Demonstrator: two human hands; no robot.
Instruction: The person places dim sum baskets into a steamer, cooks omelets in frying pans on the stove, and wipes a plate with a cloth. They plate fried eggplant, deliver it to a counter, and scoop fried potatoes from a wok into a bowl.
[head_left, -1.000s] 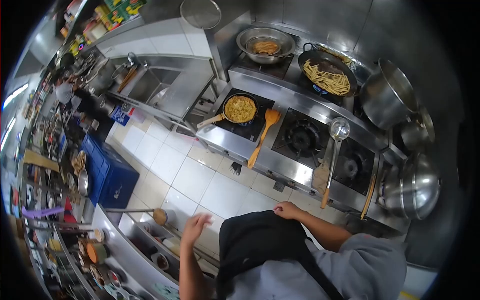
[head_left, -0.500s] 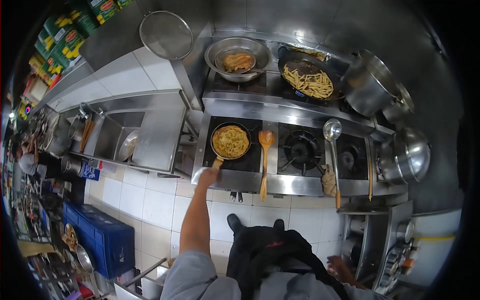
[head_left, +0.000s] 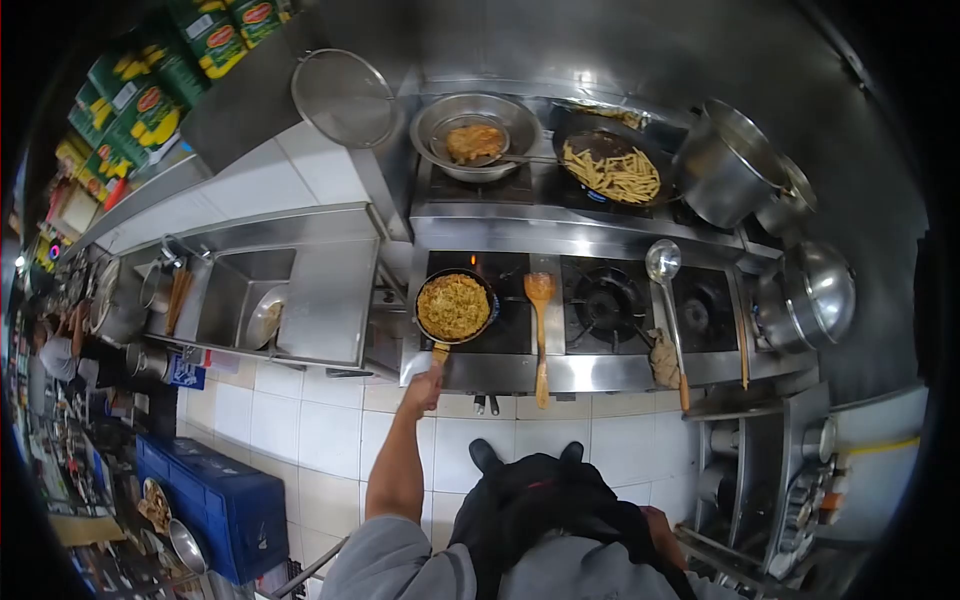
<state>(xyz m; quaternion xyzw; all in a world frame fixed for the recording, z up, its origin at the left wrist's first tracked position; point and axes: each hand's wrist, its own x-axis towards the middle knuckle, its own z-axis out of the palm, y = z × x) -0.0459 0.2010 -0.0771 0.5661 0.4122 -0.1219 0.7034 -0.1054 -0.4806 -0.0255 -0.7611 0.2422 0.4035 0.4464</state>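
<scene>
My left hand (head_left: 425,388) is closed around the handle of a small frying pan (head_left: 441,352) on the front left burner. In the pan lies a round, browned omelette (head_left: 453,306) with greenish bits. A small flame shows at the pan's far edge. Right of the pan, a wooden spatula (head_left: 541,330) rests across the stove's front edge. My right hand (head_left: 661,526) hangs low beside the black apron, away from the stove; its fingers are hidden or too blurred to make out.
Behind are a steel bowl (head_left: 425,130) with a strainer of fried food, a wok (head_left: 600,135) with pale strips, and a large pot (head_left: 725,170). A ladle (head_left: 668,300) and a cloth (head_left: 664,360) lie on the right. A sink (head_left: 240,262) and a blue crate (head_left: 225,500) stand left.
The pan has tilted or shifted slightly left on its burner, with a flame now visible behind it. My right hand has drawn in against the apron. The whole view has shifted slightly.
</scene>
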